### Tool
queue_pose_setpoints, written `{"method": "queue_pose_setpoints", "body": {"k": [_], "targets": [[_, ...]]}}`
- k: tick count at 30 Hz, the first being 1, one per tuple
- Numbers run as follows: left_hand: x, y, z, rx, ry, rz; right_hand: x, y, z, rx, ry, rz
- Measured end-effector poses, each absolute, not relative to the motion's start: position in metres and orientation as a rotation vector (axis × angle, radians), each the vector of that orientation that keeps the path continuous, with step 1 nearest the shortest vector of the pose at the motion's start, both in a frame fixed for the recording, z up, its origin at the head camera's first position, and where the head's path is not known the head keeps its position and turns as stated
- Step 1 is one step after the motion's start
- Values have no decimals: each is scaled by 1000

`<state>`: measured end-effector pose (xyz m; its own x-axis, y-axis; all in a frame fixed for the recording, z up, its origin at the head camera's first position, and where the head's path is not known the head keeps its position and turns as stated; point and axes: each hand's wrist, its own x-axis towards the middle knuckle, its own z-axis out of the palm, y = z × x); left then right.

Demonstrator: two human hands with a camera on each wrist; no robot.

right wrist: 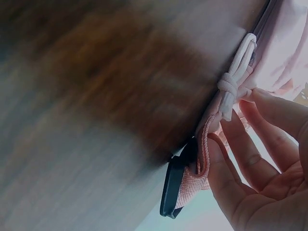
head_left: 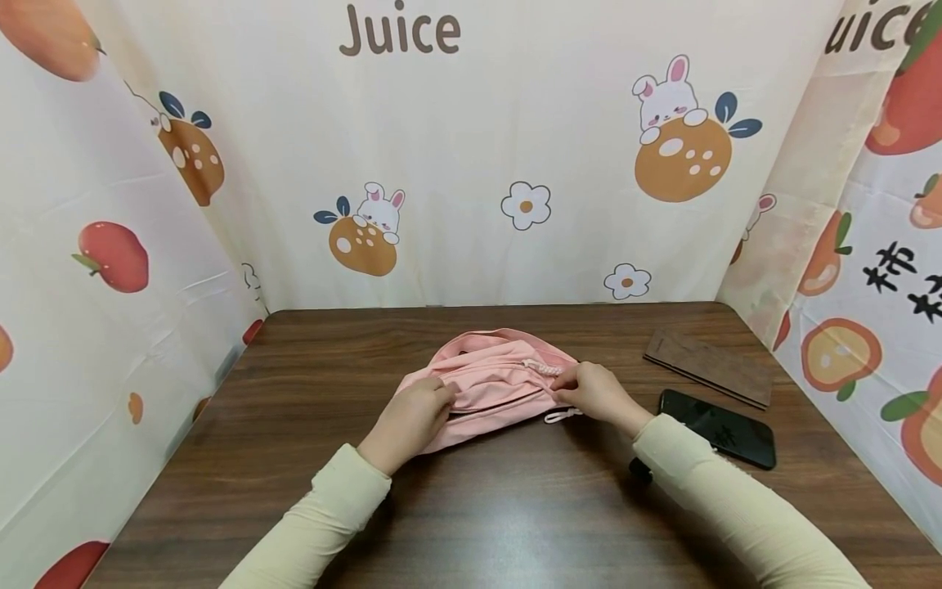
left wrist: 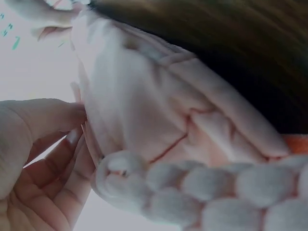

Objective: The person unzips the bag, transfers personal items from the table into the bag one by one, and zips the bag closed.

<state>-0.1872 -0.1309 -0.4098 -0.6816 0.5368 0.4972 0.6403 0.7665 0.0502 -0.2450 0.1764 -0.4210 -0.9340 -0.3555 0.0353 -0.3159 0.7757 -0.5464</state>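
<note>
A pink fabric bag [head_left: 493, 376] lies flat in the middle of the dark wooden table [head_left: 471, 507]. My left hand [head_left: 412, 417] grips its left end, fingers curled into the cloth [left wrist: 159, 110]. My right hand [head_left: 592, 391] pinches the bag's right edge beside a pale braided pull [head_left: 540, 368]. A white knotted cord [head_left: 561, 417] hangs out under that hand. In the right wrist view the cord knot [right wrist: 231, 89] lies at my fingers [right wrist: 255, 159], with a pink webbing strap [right wrist: 195, 180] and a black buckle [right wrist: 174, 185] below. The braided pull [left wrist: 216, 192] fills the bottom of the left wrist view.
A black phone [head_left: 717, 427] lies to the right of my right forearm. Behind it rests a thin dark wooden board [head_left: 710, 366]. Printed cloth walls close off the table at the back, left and right.
</note>
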Motion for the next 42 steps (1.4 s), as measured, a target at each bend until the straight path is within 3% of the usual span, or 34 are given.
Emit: {"method": "queue_pose_setpoints", "body": {"k": [9,27,42], "targets": [[-191,-136,-398,-836,-2578,-647,-245,177,-419,-534,2892,-878],[-185,-137,-408,-960,-2414,-278,-245,178,-422,-530,2888,-871],[-186,-133,-407,-857,-2370,-214,-246,178,-424,-562,2905,-886]]}}
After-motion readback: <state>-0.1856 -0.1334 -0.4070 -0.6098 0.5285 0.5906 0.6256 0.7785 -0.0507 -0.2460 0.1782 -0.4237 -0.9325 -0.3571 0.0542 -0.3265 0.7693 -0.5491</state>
